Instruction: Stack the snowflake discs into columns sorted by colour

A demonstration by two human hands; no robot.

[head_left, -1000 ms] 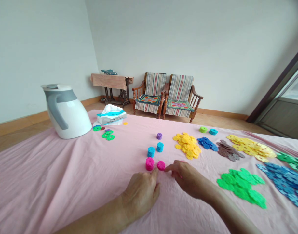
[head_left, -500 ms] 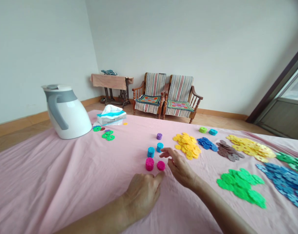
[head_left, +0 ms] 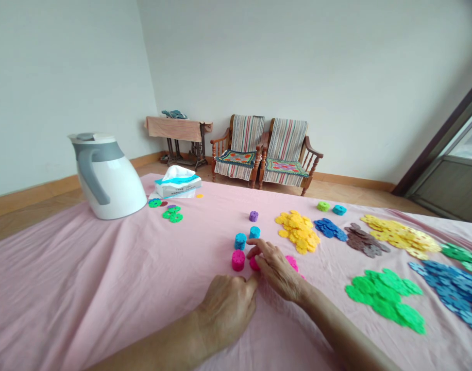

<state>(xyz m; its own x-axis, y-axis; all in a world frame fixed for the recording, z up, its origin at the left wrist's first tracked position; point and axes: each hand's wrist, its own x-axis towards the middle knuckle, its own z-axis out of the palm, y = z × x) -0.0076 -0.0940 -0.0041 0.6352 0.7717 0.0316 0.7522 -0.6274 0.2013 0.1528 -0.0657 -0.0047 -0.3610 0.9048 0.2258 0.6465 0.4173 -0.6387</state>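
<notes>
Pink low stack (head_left: pixel 253 264) is sitting beside my half-curled right hand (head_left: pixel 275 269) and pointing left hand (head_left: pixel 229 305); neither hold is showing clearly.

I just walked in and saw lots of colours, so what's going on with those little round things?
A person's right hand is over a partly hidden pink stack; whether it grips it is unclear. The left hand points a finger close to that stack's near side. Another pink stack stands to its left, with blue stacks behind. Yellow pieces lie piled on the right.
</notes>
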